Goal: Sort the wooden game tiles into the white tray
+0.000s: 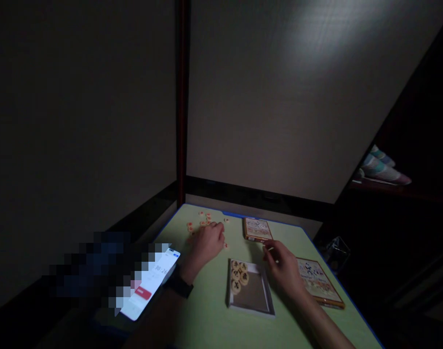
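Observation:
My left hand point(211, 240), with a dark band at the wrist, reaches over loose xiangqi pieces point(202, 223) with red markings at the far left of the table. Its fingers are curled and closed; whatever they hold is hidden. One xiangqi piece point(226, 246) lies beside its fingertips. My right hand point(282, 265) hovers just right of a shallow tray point(256, 291), thumb and forefinger bent and slightly apart, nothing visible between them. Several black-marked pieces point(239, 276) sit in the tray's upper left part.
A printed box point(257, 228) stands at the table's far edge, and a similar printed box lid point(319, 283) lies at right, partly behind my right forearm. A lit phone point(149, 283) leans at the left edge. Walls enclose the pale green table point(203, 310) behind and left.

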The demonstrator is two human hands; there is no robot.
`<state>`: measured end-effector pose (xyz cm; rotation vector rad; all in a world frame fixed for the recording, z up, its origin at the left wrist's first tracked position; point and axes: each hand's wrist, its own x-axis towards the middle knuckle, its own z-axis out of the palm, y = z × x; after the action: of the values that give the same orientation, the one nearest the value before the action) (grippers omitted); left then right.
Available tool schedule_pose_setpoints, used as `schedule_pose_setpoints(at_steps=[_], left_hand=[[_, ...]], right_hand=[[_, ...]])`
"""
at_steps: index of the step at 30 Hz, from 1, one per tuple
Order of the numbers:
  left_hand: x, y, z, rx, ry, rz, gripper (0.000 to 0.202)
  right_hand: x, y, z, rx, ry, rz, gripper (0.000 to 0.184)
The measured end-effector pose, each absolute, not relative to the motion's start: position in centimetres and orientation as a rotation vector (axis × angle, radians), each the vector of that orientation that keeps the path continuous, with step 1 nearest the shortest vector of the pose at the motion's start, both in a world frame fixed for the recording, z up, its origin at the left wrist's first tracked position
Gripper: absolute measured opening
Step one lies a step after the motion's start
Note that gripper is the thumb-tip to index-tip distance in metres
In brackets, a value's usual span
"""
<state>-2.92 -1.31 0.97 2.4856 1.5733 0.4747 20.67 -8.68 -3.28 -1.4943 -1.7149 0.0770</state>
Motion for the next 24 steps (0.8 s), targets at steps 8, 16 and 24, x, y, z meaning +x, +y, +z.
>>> schedule_pose_setpoints(at_steps=[8,16,24], left_hand=[[-7.2,2.9,3.0,2.473,1.903,0.003,0.029],[-7.3,3.7,2.0,2.484,1.826,-0.109,0.032],[-8.2,4.5,1.9,2.56,1.732,-0.06,0.025]], right_hand=[[21.2,-8.8,-5.5,-1.422,-1.874,-0.057,0.02],[21.0,-8.8,-5.3,-1.408,-1.885,-0.04,0.02],[21.2,-8.6,-5.6,-1.388,-1.889,-0.073,0.02]])
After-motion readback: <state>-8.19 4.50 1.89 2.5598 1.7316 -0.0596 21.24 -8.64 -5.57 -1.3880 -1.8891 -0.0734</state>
